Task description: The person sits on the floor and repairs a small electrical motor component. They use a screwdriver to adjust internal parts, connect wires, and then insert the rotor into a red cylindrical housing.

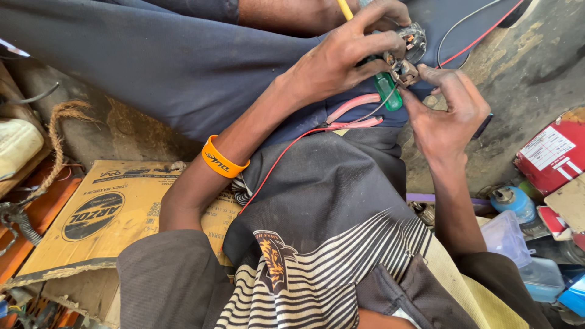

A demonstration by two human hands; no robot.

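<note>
The left hand [341, 58] is clenched around a screwdriver with a translucent green handle [388, 91], its fingers curled over the small electrical part [409, 52] so that tool and part stay pressed together above the lap. The right hand [448, 116] comes in from the other side, its fingertips pinching the lower edge of the same grey metal and plastic part, seemingly to steady it against the turning force. Just below both grips, pliers with pink rubbery handles [353, 113] lie on the dark trousers [183, 61], kept close for reach. A thin red wire [286, 152] trails from the part down across the cloth. An orange band [222, 159] rings the left wrist. Off to the left of the grips lies a flattened cardboard box [91, 225], dull and creased; to the right, a red carton [551, 155] and a blue canister [515, 201] rest on the rough, stained floor [536, 67].
</note>
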